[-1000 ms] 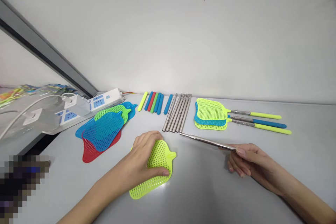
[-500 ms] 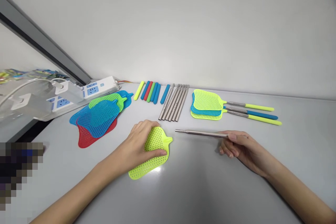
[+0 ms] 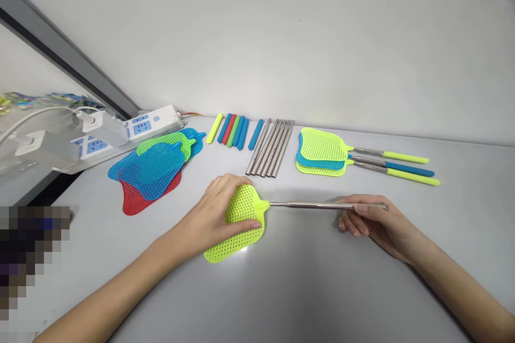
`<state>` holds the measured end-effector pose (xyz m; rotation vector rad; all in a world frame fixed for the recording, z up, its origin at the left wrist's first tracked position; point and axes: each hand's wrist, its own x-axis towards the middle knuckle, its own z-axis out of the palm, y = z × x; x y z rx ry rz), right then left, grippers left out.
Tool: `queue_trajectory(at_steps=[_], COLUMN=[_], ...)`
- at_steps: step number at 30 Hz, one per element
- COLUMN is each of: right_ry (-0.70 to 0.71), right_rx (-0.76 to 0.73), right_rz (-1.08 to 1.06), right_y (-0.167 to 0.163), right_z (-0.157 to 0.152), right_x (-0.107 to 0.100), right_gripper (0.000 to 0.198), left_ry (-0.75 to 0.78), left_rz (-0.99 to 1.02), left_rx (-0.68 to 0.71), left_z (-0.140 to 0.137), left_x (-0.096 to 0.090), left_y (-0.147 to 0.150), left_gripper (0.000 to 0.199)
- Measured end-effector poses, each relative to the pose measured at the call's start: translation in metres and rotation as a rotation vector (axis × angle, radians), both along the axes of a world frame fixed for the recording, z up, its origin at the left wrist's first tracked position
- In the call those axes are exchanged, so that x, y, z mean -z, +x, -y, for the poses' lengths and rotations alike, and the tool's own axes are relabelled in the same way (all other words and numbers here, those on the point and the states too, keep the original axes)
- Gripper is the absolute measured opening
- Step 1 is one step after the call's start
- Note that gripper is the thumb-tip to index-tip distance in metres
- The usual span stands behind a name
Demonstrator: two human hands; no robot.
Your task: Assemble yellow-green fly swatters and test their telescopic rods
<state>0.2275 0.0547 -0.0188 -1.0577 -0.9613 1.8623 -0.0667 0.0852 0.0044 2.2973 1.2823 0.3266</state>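
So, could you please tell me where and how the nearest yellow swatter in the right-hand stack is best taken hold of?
Probably around the middle of its yellow handle, coming down from the near side: that straight, rounded part lies flat at the front, while a blue handle lies just behind, and the yellow head is partly covered by the blue head.

Left forearm (image 3: 132, 270): bare, angled inward from the lower left.
Left hand (image 3: 215, 214): palm down, thumb (image 3: 246, 226) spread well apart from the fingers (image 3: 227, 185).
Right forearm (image 3: 450, 278): bare, slanted from the lower right.
Right hand (image 3: 374, 220): turned sideways, thumb and index finger (image 3: 360, 199) pinched, other fingers curled beneath.
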Motion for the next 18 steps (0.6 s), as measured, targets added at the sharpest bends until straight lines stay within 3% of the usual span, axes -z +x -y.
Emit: queue_trajectory(at_steps=[14,18], right_ry=[0.036,0.104], right_rx=[0.006,0.047], right_rz=[0.032,0.058], right_y=[-0.0002,0.0004], right_z=[0.0010,0.0023], right_x=[-0.0046,-0.0013], right_gripper=[0.021,0.018], left_ry=[0.046,0.054], left_rz=[0.009,0.025], left_rx=[0.050,0.052], left_z=[-0.0006,-0.0011], left_x=[0.0041,0.0042], left_y=[0.0036,0.0028], left_gripper=[0.051,0.051])
